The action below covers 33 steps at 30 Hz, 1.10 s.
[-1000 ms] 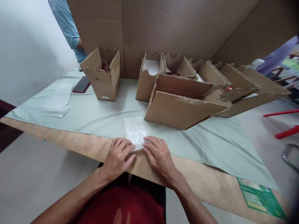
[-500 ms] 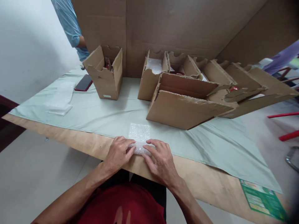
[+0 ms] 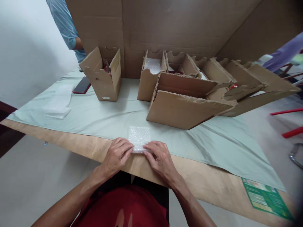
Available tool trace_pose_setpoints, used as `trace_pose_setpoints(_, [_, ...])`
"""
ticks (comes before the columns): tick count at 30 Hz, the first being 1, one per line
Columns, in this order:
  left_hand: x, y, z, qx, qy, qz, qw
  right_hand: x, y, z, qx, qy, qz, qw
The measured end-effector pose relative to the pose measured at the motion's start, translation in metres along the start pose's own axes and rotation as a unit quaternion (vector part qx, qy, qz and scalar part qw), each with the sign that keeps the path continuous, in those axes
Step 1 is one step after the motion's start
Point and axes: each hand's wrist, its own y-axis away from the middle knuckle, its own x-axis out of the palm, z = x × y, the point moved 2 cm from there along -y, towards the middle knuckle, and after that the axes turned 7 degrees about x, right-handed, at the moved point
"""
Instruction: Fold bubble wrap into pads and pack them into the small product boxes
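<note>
A small sheet of bubble wrap (image 3: 139,135) lies on the cloth at the table's front edge, its near end folded or rolled over. My left hand (image 3: 118,154) grips the near left corner between thumb and fingers. At the near right corner, my right hand (image 3: 158,157) pinches the same piece, thumb below and fingers on top. Whether anything is wrapped inside the fold cannot be made out.
Several open cardboard boxes (image 3: 184,110) stand along the back and right; one box (image 3: 104,85) stands apart at left. Beside it lie a phone (image 3: 81,85) and more bubble wrap (image 3: 59,102). A green printed sheet (image 3: 266,198) is at the right front edge. Behind is a person's blue sleeve (image 3: 63,25).
My fingers have closed in on the near end of the bubble wrap, and its folded edge looks flatter. The view has shifted slightly.
</note>
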Motion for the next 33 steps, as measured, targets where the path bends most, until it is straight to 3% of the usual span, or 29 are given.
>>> trace_pose_setpoints(3, [0.005,-0.008,0.004,-0.006,-0.002,0.002,1.0,0.0,0.002,-0.001,0.005,0.009,-0.012,1.0])
trace_pose_setpoints(9, [0.01,-0.007,0.003,-0.013,0.003,0.025,1.0,0.0,-0.003,-0.003,0.031,0.017,0.02,0.999])
trace_pose_setpoints(16, [0.014,-0.016,0.014,-0.055,-0.065,0.031,0.996,0.004,-0.001,0.003,-0.039,0.103,-0.066,0.992])
trace_pose_setpoints(22, [0.013,-0.022,0.014,-0.055,-0.102,-0.017,0.993,0.004,-0.016,-0.002,-0.04,0.191,0.036,0.98])
trace_pose_setpoints(27, [-0.003,-0.013,0.002,-0.039,-0.042,-0.041,0.997,-0.004,-0.023,-0.001,-0.003,0.073,0.035,0.997])
trace_pose_setpoints(30, [-0.011,-0.004,-0.002,-0.129,0.027,-0.101,0.986,-0.009,-0.019,0.004,0.07,-0.036,0.045,0.996])
trace_pose_setpoints(33, [-0.009,0.006,-0.004,-0.258,0.172,-0.155,0.938,-0.012,-0.015,0.004,0.157,-0.162,0.03,0.974])
